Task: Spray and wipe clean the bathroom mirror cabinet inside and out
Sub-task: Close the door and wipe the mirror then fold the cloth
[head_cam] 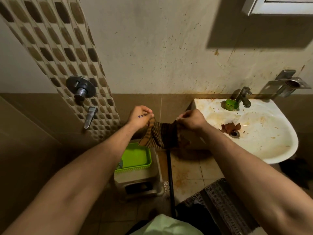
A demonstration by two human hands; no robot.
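Observation:
A brown cloth with dark stripes [160, 135] hangs stretched between my two hands, in front of the wall and left of the sink. My left hand [141, 117] pinches its left top corner. My right hand [190, 119] pinches the right top corner. Only the bottom corner of the white mirror cabinet [277, 5] shows at the top right, casting a dark shadow on the stained wall. No spray bottle is in view.
A stained white sink [264, 150] with a tap [243, 96], a green dish [231, 104] and brown scraps at its drain stands right. A green basket [135, 157] sits on a stool [140, 183] below. Shower valve [81, 87] and spout are on the left wall. A patterned mat [225, 202] lies on the floor.

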